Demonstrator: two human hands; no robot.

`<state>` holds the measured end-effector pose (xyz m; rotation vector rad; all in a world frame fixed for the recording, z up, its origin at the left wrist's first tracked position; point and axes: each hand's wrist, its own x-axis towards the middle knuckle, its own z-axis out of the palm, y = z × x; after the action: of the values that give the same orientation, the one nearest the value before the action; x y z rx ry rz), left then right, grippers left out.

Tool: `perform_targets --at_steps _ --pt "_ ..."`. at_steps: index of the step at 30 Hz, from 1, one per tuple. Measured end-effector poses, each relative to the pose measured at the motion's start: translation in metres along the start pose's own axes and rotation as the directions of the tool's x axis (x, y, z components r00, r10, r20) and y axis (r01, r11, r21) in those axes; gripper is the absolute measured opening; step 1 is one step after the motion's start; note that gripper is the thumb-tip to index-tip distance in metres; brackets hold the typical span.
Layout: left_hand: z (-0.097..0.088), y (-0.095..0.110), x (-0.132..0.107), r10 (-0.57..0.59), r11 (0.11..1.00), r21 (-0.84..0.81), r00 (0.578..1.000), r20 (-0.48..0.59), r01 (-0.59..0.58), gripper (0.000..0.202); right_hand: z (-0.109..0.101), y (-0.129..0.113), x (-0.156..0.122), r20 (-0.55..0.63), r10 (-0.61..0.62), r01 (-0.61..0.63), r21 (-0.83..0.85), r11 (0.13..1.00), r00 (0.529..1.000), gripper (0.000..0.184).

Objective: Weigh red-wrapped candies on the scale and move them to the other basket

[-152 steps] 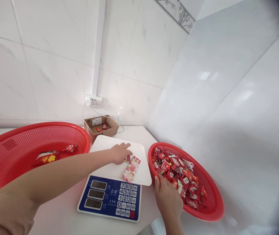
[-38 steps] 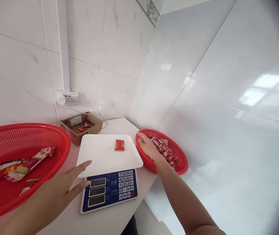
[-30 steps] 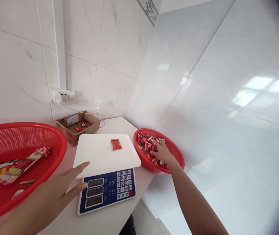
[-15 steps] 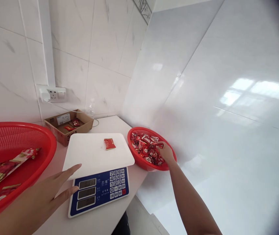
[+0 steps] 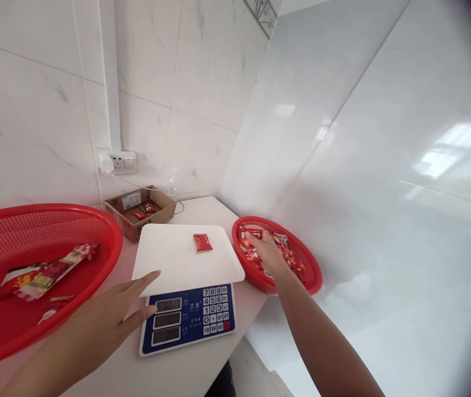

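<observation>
My right hand (image 5: pixel 270 253) is over the smaller red basket (image 5: pixel 315 270), its fingers closed on a small red wrapped packet (image 5: pixel 255 234). Beneath it the basket holds many red and white wrapped sweets (image 5: pixel 291 258). My left hand (image 5: pixel 107 317) hovers at the left front of a digital scale (image 5: pixel 191 317), fingers apart and nothing in them. One red packet (image 5: pixel 202 243) lies by itself on the white weighing plate (image 5: pixel 173 259). The scale's display digits are too faint to read surely.
At the left stands a large red basket (image 5: pixel 115 237) with a few colourful packets (image 5: pixel 53 270) inside. Behind the scale, a cardboard box (image 5: pixel 136 227) holds a few red packets. A clear bottle (image 5: pixel 172 184) and wall socket (image 5: pixel 117 163) are at the back.
My right hand has moved from the middle of the sweets to the basket's back left side, with a red packet in its fingers. The camera has turned slightly left; my left hand remains open.
</observation>
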<state>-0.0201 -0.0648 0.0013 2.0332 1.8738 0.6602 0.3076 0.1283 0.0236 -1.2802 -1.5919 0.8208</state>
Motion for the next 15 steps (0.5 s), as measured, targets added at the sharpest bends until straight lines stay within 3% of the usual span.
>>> perform_targets --at_steps 4,7,15 --pt "-0.01 0.009 -0.002 -0.065 0.998 0.024 0.997 0.035 0.064 0.058 0.059 -0.026 -0.011 0.244 0.005 -0.028 0.09 0.996 0.97 0.033" --pt "-0.016 0.012 -0.001 -0.1 0.995 0.033 0.994 0.053 0.099 0.059 0.087 -0.036 -0.011 0.318 -0.038 0.004 0.105 0.994 0.947 0.028" --pt "-0.026 0.021 -0.003 -0.105 0.994 0.026 0.992 0.073 0.103 0.058 0.102 -0.035 -0.005 0.358 -0.069 0.009 0.167 0.986 0.931 0.037"
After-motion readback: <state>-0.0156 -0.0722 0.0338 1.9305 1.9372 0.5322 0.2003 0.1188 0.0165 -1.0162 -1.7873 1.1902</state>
